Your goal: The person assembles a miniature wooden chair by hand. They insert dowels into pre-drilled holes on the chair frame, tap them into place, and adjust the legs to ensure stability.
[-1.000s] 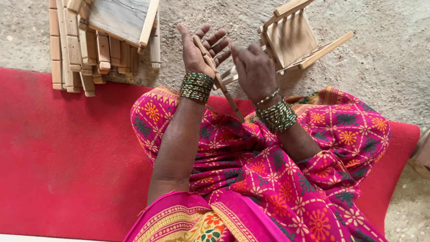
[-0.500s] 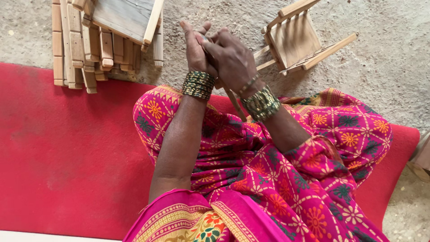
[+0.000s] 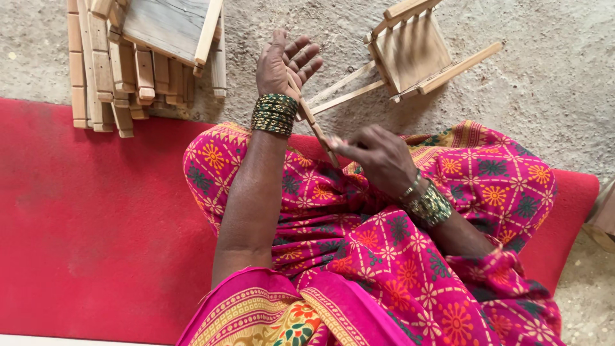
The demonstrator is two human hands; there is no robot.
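My left hand (image 3: 282, 64) is raised above my lap, palm half open, with a thin wooden stick (image 3: 314, 125) resting against its palm and fingers. My right hand (image 3: 375, 154) pinches the lower end of that stick just over my knee. Both wrists wear green and gold bangles. A small wooden chair (image 3: 416, 48) lies tipped on the concrete floor beyond my hands, its legs pointing toward me.
A stack of wooden slats and a flat board (image 3: 138, 57) lies on the floor at upper left. I sit on a red mat (image 3: 83, 224) in a pink patterned sari. Rough grey concrete floor (image 3: 544, 83) surrounds the mat.
My hands were pressed together around the stick up high; now my right hand has slid down along it toward my knee while the left hand stays up and opens its fingers.
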